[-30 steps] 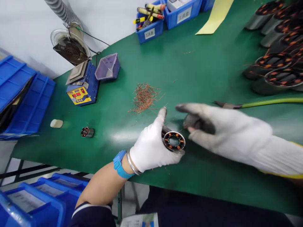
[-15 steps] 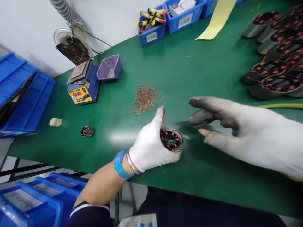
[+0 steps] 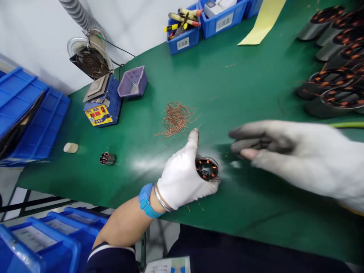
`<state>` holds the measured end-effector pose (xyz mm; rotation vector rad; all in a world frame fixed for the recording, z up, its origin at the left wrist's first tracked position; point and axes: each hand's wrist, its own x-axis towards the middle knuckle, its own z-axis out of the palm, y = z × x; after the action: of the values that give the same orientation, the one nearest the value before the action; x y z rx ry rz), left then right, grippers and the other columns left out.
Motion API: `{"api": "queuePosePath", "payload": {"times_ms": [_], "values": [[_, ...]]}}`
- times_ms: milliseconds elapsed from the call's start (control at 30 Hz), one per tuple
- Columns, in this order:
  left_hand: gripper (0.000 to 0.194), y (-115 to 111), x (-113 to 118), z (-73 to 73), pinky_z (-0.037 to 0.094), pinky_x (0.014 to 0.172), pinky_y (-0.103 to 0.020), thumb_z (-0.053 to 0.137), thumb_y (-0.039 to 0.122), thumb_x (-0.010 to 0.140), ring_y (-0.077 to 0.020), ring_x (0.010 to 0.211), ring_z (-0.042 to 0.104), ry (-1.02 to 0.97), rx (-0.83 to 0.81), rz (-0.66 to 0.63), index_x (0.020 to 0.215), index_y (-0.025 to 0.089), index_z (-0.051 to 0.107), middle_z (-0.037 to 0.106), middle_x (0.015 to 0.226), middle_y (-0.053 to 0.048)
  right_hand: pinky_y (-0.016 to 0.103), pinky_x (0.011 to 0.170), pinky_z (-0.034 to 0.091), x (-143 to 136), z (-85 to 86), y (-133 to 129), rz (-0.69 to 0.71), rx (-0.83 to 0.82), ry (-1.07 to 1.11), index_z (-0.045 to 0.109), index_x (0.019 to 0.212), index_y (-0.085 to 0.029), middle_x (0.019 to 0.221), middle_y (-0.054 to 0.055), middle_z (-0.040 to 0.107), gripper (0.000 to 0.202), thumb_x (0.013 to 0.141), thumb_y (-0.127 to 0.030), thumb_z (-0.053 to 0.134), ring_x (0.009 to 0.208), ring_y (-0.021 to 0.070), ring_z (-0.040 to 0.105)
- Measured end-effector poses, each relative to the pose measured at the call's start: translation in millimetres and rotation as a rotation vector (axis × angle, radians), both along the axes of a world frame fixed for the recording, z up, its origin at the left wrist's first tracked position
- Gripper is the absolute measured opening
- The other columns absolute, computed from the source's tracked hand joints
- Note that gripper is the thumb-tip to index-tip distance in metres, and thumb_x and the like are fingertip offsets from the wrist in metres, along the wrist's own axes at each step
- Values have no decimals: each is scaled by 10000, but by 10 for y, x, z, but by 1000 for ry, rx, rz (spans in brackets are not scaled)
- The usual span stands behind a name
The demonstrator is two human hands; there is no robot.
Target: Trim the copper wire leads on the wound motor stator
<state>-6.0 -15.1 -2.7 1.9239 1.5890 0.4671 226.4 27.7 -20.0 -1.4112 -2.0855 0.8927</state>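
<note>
My left hand (image 3: 184, 174), in a white glove, is wrapped round a motor stator (image 3: 207, 168), a metal ring with a black inner frame and copper windings. The stator's open end faces up, and my palm and fingers hide its left side. To the right of it, my right hand (image 3: 264, 146), in a glove with dirty grey fingertips, hovers apart from the stator. Its fingers are stretched forward with the thumb below, a bare thumb tip shows, and nothing is visible between them. A pile of copper wire clippings (image 3: 176, 119) lies beyond my left hand.
Several more stators (image 3: 341, 96) stand at the right; a small stator (image 3: 107, 158) lies at the left. A blue-yellow soldering unit (image 3: 101, 110), purple bin (image 3: 133, 81), blue tool boxes (image 3: 183, 41) and yellow paper strip (image 3: 261, 24) line the back. Blue crates (image 3: 54, 125) stand at left.
My right hand's fingers have drawn closer together, and it remains right of the stator. Small wire bits now show near the table's front edge. My left hand keeps its hold; the view has shifted slightly.
</note>
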Motion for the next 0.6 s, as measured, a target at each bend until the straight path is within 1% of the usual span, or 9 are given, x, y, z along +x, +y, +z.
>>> {"api": "queuePosePath", "payload": {"times_ms": [67, 133, 200, 267, 333, 400, 500, 533, 600], "values": [[1137, 25, 2, 28, 574, 827, -401, 741, 415, 692, -266, 866, 711, 25, -54, 69, 1608, 182, 109, 697, 970, -50, 369, 603, 579, -31, -90, -23, 182, 140, -123, 725, 1033, -275, 1026, 28, 740, 340, 930, -519, 512, 812, 247, 710], [1194, 64, -7, 56, 571, 810, -392, 766, 455, 674, -260, 859, 709, 18, -147, 112, 1611, 172, 83, 696, 965, -49, 462, 791, 594, -93, -183, -85, 318, 346, -228, 717, 1105, -239, 1199, 66, 691, 389, 966, -522, 489, 1015, 298, 676], [1272, 107, -20, 70, 567, 786, -350, 806, 468, 638, -239, 862, 708, -51, -256, 127, 1615, 175, 47, 699, 992, -48, 500, 932, 554, -166, -239, -153, 348, 449, -232, 658, 1235, -182, 1269, 113, 648, 447, 997, -500, 452, 1144, 315, 616], [1297, 138, -27, 67, 558, 763, -303, 824, 435, 626, -207, 863, 705, -150, -336, 117, 1618, 206, 20, 704, 1021, -37, 455, 892, 559, -253, -247, -189, 305, 439, -179, 664, 1200, -169, 1206, 117, 667, 418, 1018, -454, 419, 1086, 286, 631], [1255, 147, -19, 60, 550, 756, -284, 811, 394, 646, -188, 860, 702, -221, -368, 97, 1619, 237, 33, 706, 1010, -17, 419, 804, 559, -362, -224, -178, 239, 386, -91, 708, 1068, -186, 1110, 105, 694, 406, 1025, -431, 387, 976, 261, 652], [1226, 135, 0, 63, 549, 758, -292, 798, 397, 665, -189, 854, 700, -247, -375, 99, 1621, 245, 46, 702, 959, 1, 402, 755, 545, -489, -190, -123, 185, 271, 12, 731, 953, -206, 1016, 88, 710, 413, 1007, -446, 399, 900, 248, 657], [1266, 104, 29, 79, 554, 742, -300, 814, 424, 651, -195, 836, 702, -249, -399, 127, 1622, 246, 19, 698, 918, 11, 347, 686, 524, -618, -138, 13, 145, -51, 190, 706, 786, -210, 855, 63, 699, 343, 913, -443, 489, 772, 207, 645], [1276, 98, 35, 82, 557, 738, -302, 818, 418, 649, -198, 835, 705, -258, -414, 117, 1621, 252, 9, 702, 916, 13, 326, 650, 513, -613, -123, 66, 102, -184, 250, 682, 758, -202, 799, 56, 684, 316, 875, -447, 521, 710, 188, 626], [1287, 102, 52, 85, 566, 746, -306, 827, 388, 640, -205, 848, 713, -287, -437, 81, 1621, 265, 3, 715, 926, 15, 297, 578, 482, -504, -96, 161, -72, -381, 336, 654, 776, -184, 736, 50, 665, 312, 833, -477, 562, 629, 165, 587]]}}
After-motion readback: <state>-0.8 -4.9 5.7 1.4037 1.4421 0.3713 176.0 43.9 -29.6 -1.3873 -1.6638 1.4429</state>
